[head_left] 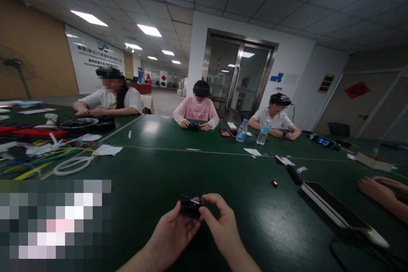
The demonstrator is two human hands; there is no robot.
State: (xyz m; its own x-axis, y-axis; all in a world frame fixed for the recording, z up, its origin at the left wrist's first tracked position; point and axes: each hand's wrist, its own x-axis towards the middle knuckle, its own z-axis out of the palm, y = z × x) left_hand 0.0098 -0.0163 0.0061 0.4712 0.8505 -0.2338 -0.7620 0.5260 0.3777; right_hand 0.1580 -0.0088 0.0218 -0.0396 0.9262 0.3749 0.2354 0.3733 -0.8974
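A small black device (190, 210) with a thin, shiny metal strip or rod along its top is held just above the green table; its exact kind is too small and dark to make out. My left hand (174, 230) cradles it from the left and below, thumb at its left end. Thumb and forefinger of my right hand (219, 216) pinch the device's right end. Part of its underside is hidden by my fingers.
Cables (73, 165) and paper (108, 150) lie left on the green table (153, 170). To the right are a flat white-edged device (334, 206), a small red item (274, 182) and two water bottles (242, 131). Another person's hands (382, 191) rest far right; three people sit opposite.
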